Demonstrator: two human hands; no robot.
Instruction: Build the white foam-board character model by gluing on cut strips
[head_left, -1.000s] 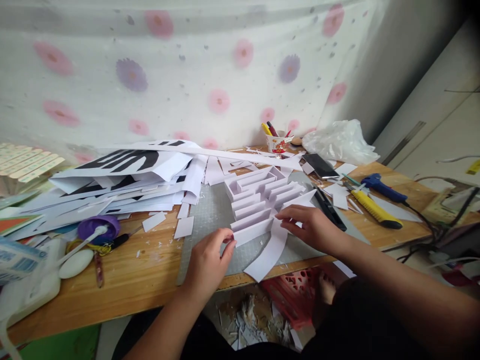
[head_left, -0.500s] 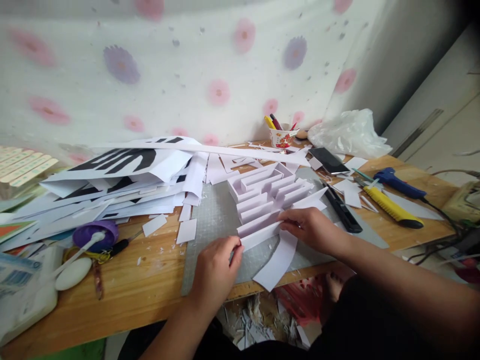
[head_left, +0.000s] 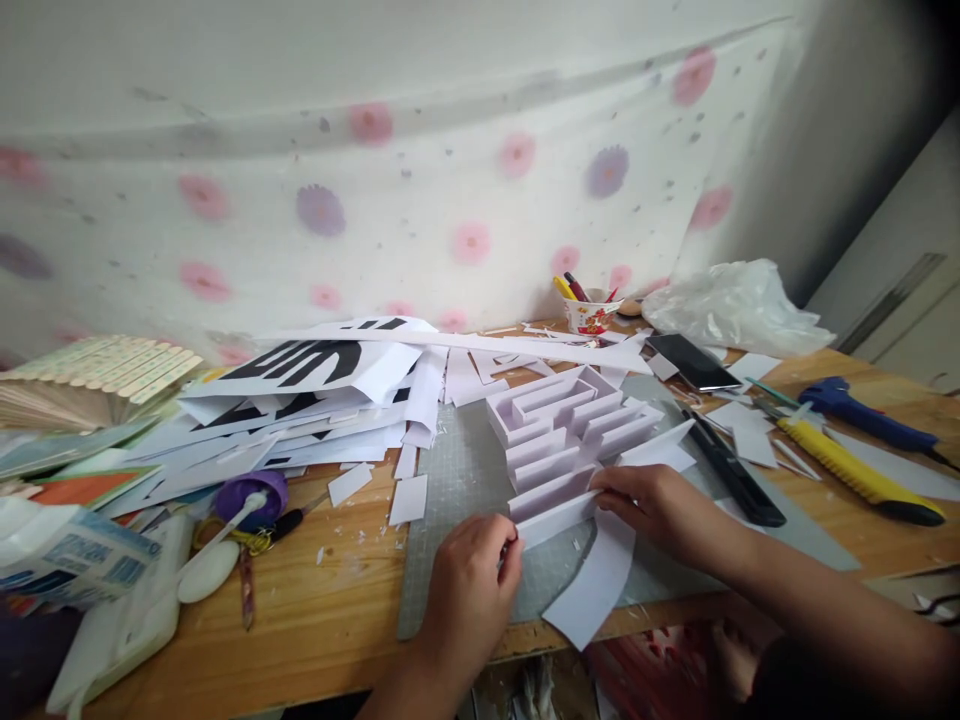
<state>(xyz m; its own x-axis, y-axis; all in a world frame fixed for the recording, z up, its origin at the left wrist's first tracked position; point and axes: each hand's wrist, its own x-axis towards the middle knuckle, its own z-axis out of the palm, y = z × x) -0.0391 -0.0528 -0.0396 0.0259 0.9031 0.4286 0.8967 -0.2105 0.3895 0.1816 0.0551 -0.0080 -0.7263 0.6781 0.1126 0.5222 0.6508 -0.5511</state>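
A white card structure [head_left: 546, 445] with several thin upright walls lies on the grey cutting mat [head_left: 450, 500]. Along its near side runs a white strip [head_left: 559, 520] standing on edge. My left hand [head_left: 471, 575] pinches the strip's left end between thumb and fingers. At the other end, my right hand [head_left: 664, 508] is closed on the same strip, its fingertips partly hidden. A loose curved white piece [head_left: 596, 580] hangs over the table's front edge below my right hand. Just right of that hand lies a black box cutter [head_left: 739, 475].
Paper sheets with black print [head_left: 322, 365] are piled at the left. A purple cup [head_left: 251, 495] and white spoon [head_left: 210, 570] lie nearer. To the right are a yellow-handled knife [head_left: 855, 470], a blue glue gun [head_left: 862, 410] and a phone [head_left: 691, 362]. A pen cup [head_left: 589, 315] stands behind.
The camera view has shifted, so the table and hands appear lower and farther right. Both hands keep hold of the strip's ends, with little visible movement against the structure.
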